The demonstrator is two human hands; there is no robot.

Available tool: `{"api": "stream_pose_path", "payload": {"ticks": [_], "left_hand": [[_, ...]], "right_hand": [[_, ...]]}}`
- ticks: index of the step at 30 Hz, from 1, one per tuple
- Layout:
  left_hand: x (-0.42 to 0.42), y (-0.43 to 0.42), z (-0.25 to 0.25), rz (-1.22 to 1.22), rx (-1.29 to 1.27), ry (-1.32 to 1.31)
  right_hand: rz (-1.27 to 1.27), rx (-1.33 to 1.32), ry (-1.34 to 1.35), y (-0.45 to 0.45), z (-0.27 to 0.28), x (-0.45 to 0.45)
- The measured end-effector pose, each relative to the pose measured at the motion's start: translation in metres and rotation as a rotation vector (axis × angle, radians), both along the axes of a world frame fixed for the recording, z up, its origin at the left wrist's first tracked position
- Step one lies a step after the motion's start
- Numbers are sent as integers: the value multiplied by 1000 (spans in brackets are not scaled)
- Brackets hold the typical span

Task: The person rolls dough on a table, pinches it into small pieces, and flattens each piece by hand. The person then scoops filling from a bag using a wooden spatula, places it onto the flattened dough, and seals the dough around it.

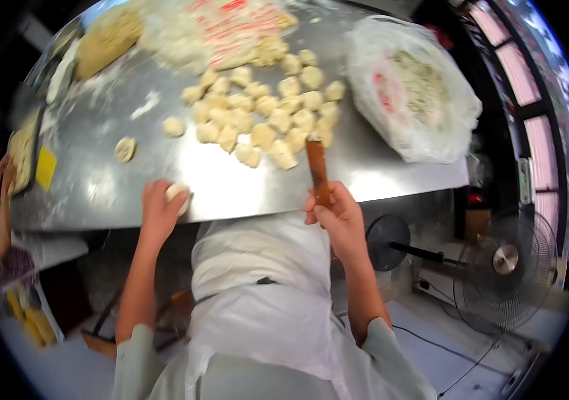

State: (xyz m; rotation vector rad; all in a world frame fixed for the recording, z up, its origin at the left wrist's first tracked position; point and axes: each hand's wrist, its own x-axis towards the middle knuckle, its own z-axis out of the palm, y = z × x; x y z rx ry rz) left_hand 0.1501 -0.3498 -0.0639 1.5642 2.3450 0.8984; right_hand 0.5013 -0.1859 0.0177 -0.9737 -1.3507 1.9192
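Note:
At the front edge of the metal table, my left hand [158, 205] is closed around a pale dough piece [179, 193]; part of the dough is hidden by the fingers. My right hand [339, 217] grips the lower end of a flat brown stick [317, 170], which points away from me and has a whitish tip. Many small dough lumps [239, 120] are heaped just beyond that tip. Apart from the heap lie a single dough lump [173, 127] and a round filled-looking piece [125, 149].
A plastic bag with a pale greenish mixture [421, 90] stands at the right. Large dough [108, 40] and a red-printed plastic sheet [234, 30] lie at the back. At far left, another person's hands [8, 175] are at a tray [26, 150]. A fan [506, 259] stands right.

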Motion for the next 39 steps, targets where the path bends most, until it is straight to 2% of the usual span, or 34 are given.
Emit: {"api": "stream_pose_path", "payload": {"ticks": [1,4,5,7,11,13,18,21,28,39], "left_hand": [[5,-1,1,-17,73,29],[37,15,46,217,-37,-1063],[44,22,47,195,-28,-1128],[61,38,53,155,1,-1248],[93,78,55,136,78,-1864],[106,88,47,51,52,-1896],[143,120,50,-78,-18,-1894],[162,131,55,-114,33,-1932],[160,132,32,-137,76,-2114],[166,127,24,-85,20,-2028]], "right_hand": [[-2,20,-21,6,8,8],[-109,108,-58,29,37,32],[-159,164,-50,37,48,37],[-226,263,-211,62,79,55],[-322,502,-482,134,113,95],[-346,673,-752,187,107,127],[-188,1246,-1696,285,106,163],[-53,1084,-1888,313,115,147],[-11,1062,-1818,317,112,134],[128,1200,-1770,313,120,144]]}}
